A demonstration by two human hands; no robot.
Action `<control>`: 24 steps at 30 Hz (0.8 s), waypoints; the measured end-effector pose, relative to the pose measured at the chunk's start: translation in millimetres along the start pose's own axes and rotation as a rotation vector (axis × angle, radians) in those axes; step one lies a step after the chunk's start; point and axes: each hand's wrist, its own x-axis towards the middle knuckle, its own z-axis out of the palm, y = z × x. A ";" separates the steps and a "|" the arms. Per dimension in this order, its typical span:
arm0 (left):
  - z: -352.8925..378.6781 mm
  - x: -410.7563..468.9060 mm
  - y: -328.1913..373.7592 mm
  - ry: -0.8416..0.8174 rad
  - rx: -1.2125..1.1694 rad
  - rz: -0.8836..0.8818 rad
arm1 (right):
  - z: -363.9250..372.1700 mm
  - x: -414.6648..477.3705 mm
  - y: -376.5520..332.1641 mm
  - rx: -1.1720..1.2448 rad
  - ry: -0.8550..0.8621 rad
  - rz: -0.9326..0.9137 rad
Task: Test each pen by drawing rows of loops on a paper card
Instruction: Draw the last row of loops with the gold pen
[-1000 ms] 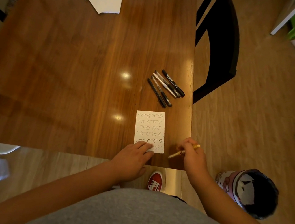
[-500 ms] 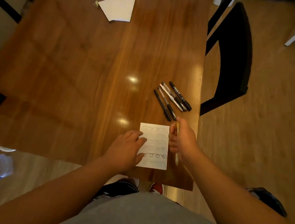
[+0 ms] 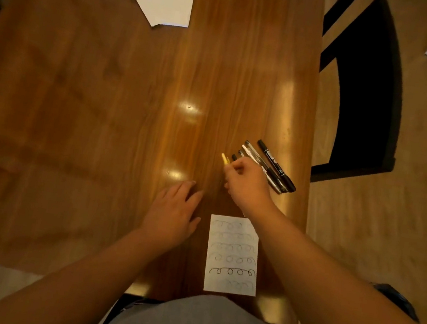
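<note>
The right hand (image 3: pixel 247 184) was closed around a yellow pen (image 3: pixel 225 159), beside the row of dark pens (image 3: pixel 269 167). The left hand (image 3: pixel 172 213) lay open and empty on the bench (image 3: pixel 107 92), beside the card (image 3: pixel 232 255). Risk: nudged pens could roll off the nearby bench edge; the unweighted card could slide.
</note>
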 end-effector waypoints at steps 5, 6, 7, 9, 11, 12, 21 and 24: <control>-0.1 1.1 -2.8 0.030 -0.006 0.021 | 13.5 18.4 -0.6 -0.394 0.121 -0.189; 0.0 1.1 -3.1 0.034 -0.012 0.020 | 16.0 21.3 -0.5 -0.442 0.135 -0.210; 0.3 1.1 -3.4 0.036 -0.014 0.017 | 18.3 23.9 -0.4 -0.480 0.143 -0.225; 1.8 1.3 -4.3 0.042 -0.013 0.013 | 21.6 27.5 -0.1 -0.534 0.135 -0.236; 3.2 1.3 -4.8 0.054 -0.016 0.015 | 23.1 29.4 0.5 -0.570 0.112 -0.234; 3.7 1.1 -5.2 0.062 -0.015 0.018 | 23.5 30.1 0.7 -0.580 0.099 -0.232; 0.0 3.2 -4.6 0.084 0.005 0.041 | 21.5 32.5 1.4 -0.613 0.051 -0.277; -5.9 8.7 0.2 0.072 0.010 0.042 | 11.0 33.3 3.9 -0.549 0.061 -0.255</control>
